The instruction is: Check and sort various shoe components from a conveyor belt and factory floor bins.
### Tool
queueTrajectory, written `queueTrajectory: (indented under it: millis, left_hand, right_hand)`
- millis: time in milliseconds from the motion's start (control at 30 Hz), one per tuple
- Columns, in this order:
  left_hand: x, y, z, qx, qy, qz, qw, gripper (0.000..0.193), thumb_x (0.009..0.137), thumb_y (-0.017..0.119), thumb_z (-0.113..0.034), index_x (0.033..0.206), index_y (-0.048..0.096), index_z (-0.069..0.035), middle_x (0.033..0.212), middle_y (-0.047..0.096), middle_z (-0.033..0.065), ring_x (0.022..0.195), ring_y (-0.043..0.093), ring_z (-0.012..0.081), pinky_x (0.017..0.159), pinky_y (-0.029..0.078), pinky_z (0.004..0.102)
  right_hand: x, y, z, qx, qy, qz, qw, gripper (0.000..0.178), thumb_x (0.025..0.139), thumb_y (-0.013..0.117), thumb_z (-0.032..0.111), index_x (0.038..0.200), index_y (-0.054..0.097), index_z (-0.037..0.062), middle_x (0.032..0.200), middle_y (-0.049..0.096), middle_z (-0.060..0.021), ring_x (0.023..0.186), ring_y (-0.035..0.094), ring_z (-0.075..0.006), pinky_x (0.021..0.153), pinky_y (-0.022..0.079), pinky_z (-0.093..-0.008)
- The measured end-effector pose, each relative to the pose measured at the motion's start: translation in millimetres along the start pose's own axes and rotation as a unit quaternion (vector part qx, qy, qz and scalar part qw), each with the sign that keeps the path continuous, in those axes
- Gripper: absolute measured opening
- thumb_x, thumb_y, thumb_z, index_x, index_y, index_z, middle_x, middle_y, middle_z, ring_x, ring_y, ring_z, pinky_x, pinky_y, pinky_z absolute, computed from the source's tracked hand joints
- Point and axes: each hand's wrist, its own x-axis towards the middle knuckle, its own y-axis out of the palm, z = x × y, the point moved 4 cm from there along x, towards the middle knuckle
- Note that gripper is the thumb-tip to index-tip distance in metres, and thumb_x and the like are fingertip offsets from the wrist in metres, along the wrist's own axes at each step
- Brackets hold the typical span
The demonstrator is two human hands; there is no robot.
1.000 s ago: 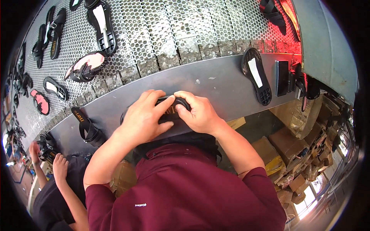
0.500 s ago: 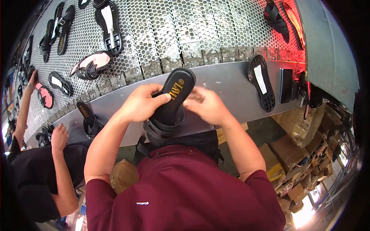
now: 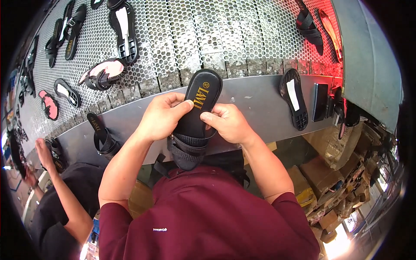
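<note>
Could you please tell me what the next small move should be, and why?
Perhaps the right hand should press its fingers gently along the edge of the black sandal: they rest there, while the left hand grips the opposite side.

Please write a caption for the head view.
Left hand and right hand hold a black strapped sandal with gold lettering at a grey metal ledge.
</note>
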Motion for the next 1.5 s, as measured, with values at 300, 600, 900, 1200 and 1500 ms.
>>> queueTrajectory:
  millis: [300, 600, 900, 1200, 1500]
  left_hand:
    - [7.7, -4.1, 14.1, -0.157, 0.044, -0.011, 0.986, 0.033, 0.091, 0.059, -0.017, 0.118, 0.058, 0.002, 0.104, 0.066, 0.0087, 0.091, 0.062, 0.0115, 0.080, 0.050, 0.0269]
    - [-42.7, 48.3, 96.8, -0.272, 0.066, 0.059, 0.958, 0.034, 0.086, 0.066, -0.006, 0.119, 0.059, -0.003, 0.108, 0.065, 0.0028, 0.094, 0.060, 0.0107, 0.082, 0.049, 0.0284]
    - [-22.3, 40.6, 72.9, -0.308, 0.062, -0.033, 0.949, 0.023, 0.087, 0.064, -0.011, 0.106, 0.064, 0.001, 0.096, 0.066, 0.0035, 0.084, 0.060, 0.0104, 0.077, 0.049, 0.0266]
    - [24.3, -107.7, -95.9, -0.226, 0.273, -0.183, 0.917, 0.050, 0.088, 0.064, -0.031, 0.128, 0.051, -0.002, 0.108, 0.063, 0.0043, 0.093, 0.060, 0.0151, 0.082, 0.048, 0.0318]
    - [-113.6, -464.8, 116.4, 0.216, -0.052, -0.816, 0.533, 0.088, 0.070, 0.074, -0.053, 0.136, 0.044, -0.004, 0.145, 0.037, 0.0236, 0.135, 0.032, 0.0400, 0.110, 0.030, 0.0419]
  right_hand:
    - [2.4, -3.6, 0.0, 0.033, 0.014, 0.021, 0.999, 0.024, 0.088, 0.062, 0.009, 0.108, 0.065, -0.0041, 0.099, 0.068, -0.0056, 0.088, 0.061, -0.0104, 0.080, 0.051, -0.0285]
    - [4.7, -11.0, 17.0, 0.036, -0.022, 0.011, 0.999, 0.023, 0.089, 0.059, 0.007, 0.109, 0.064, -0.0038, 0.101, 0.067, -0.0050, 0.092, 0.061, -0.0106, 0.084, 0.051, -0.0291]
    - [23.1, -23.8, 29.7, -0.066, 0.022, -0.025, 0.997, 0.034, 0.092, 0.060, 0.018, 0.116, 0.059, -0.0048, 0.102, 0.067, -0.0077, 0.088, 0.062, -0.0119, 0.079, 0.051, -0.0272]
    - [28.0, -22.1, 23.4, 0.043, -0.104, 0.015, 0.994, 0.057, 0.095, 0.060, 0.027, 0.137, 0.039, -0.0044, 0.122, 0.058, -0.0181, 0.105, 0.061, -0.0225, 0.090, 0.048, -0.0329]
    - [40.3, 22.3, 57.1, -0.270, -0.124, -0.179, 0.938, 0.067, 0.077, 0.074, 0.007, 0.135, 0.044, -0.0039, 0.122, 0.058, -0.0170, 0.110, 0.058, -0.0236, 0.094, 0.046, -0.0354]
